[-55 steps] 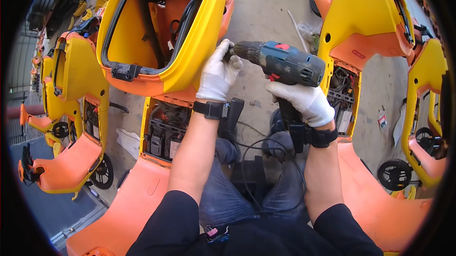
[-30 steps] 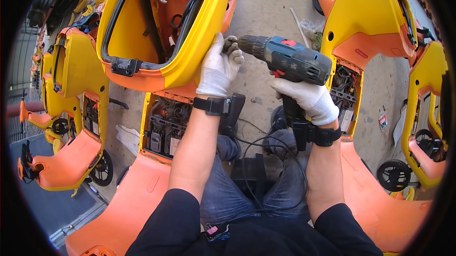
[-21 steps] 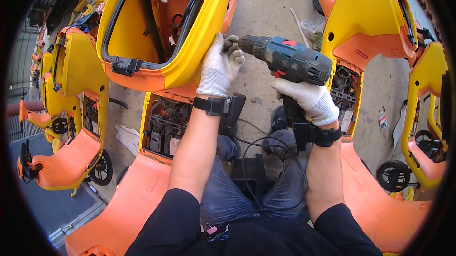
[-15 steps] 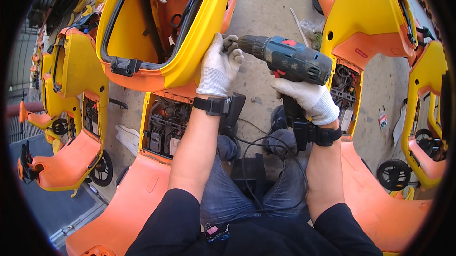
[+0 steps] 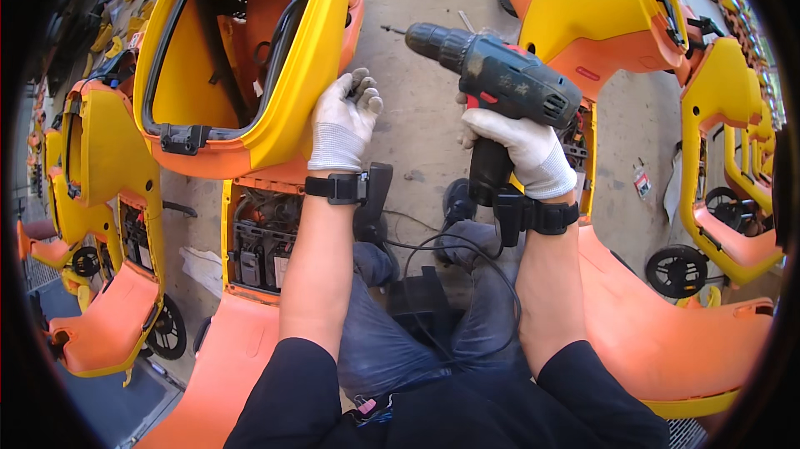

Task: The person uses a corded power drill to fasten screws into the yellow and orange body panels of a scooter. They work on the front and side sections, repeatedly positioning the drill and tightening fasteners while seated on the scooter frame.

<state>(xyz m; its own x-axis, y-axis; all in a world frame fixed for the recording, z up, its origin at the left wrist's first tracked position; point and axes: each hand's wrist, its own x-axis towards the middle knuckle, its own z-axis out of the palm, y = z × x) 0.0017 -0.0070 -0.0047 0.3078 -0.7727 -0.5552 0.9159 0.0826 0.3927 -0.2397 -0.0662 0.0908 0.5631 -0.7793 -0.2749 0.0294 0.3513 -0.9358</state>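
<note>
A dark teal and black cordless drill (image 5: pixel 521 82) is held up in my right hand (image 5: pixel 529 153), which wears a white glove and wraps round its handle near the red trigger. The thin drill bit (image 5: pixel 394 30) points to the left and a little away from me, touching nothing. My left hand (image 5: pixel 342 120), gloved too, is beside the right wall of a yellow and orange scooter body (image 5: pixel 321 65) with a large opening. Its dark-tipped fingers are curled in; what they may hold is hidden.
Orange footboards (image 5: pixel 237 357) flank my legs, and behind the left one an open bay (image 5: pixel 262 232) shows wiring. Another yellow scooter body (image 5: pixel 575 7) stands at the right. More scooters (image 5: pixel 733 199) line both sides. A black cable (image 5: pixel 508 274) loops over my legs.
The drill has tilted up and its front has moved left, bringing the bit into sight. My left hand is farther from the chuck. The whole scene has shifted left.
</note>
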